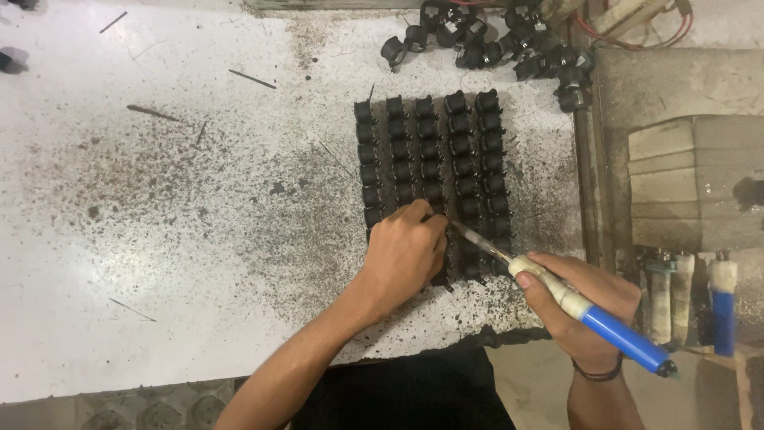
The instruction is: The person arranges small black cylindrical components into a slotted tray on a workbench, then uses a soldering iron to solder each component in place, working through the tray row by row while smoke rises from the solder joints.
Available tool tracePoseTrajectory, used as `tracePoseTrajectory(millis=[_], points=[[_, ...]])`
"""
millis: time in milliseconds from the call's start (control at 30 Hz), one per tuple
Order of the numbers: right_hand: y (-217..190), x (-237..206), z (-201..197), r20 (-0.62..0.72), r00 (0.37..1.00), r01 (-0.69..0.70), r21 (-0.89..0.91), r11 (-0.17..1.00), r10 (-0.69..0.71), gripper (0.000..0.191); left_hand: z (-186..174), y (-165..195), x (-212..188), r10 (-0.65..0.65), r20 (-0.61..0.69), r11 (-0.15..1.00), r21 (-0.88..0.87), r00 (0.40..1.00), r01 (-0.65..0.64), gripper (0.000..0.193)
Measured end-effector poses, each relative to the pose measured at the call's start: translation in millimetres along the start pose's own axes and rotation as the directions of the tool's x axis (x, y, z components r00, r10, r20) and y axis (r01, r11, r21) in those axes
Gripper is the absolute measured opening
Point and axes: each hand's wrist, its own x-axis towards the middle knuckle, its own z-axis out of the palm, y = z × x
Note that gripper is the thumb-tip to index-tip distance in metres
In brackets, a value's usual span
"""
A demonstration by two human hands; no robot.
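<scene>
White and heavily speckled with dark residue, the worktable (159, 239) fills most of the head view. Five columns of small black components (430, 159) stand in neat rows on its right half, each column just beside the next. A loose pile of the same black parts (493, 44) lies near the table's far edge, apart from the rows.

The left hand (402, 255) rests on the near end of the rows, fingers curled closed and pinched down onto a component in the middle columns; the exact part under the fingertips is hidden by the hand.

The right hand (585, 306) is closed around a soldering iron (573, 302) with a blue handle and a pale taped collar. The iron is tilted, handle toward the lower right, and its metal tip reaches the near rows just beside the left fingertips. A dark band (598, 373) circles the right wrist.

Right of the table, beyond its edge, several upright cylindrical tools (684, 299) stand together, one of them blue. Red wires (645, 36) lie at the upper right corner.
</scene>
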Motion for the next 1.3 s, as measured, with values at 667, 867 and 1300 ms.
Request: tracePoseTrajectory(millis=[667,867,1300], points=[[22,-2,-6,-0.089,0.990,-0.072,0.336,0.939,0.108,0.028,-81,35,-4,0.167,-0.156,0.986,0.050,0.974,-0.161,0.030],[38,-4,8,-0.112,0.987,-0.075,0.312,0.947,0.115,0.027,-58,16,34,0.196,-0.253,0.949,0.290,0.947,-0.119,0.034],[18,20,8,-0.031,0.999,-0.021,0.096,0.995,0.024,0.024,-3,-14,20,0.028,-0.057,0.990,0.139,0.998,-0.019,0.016]])
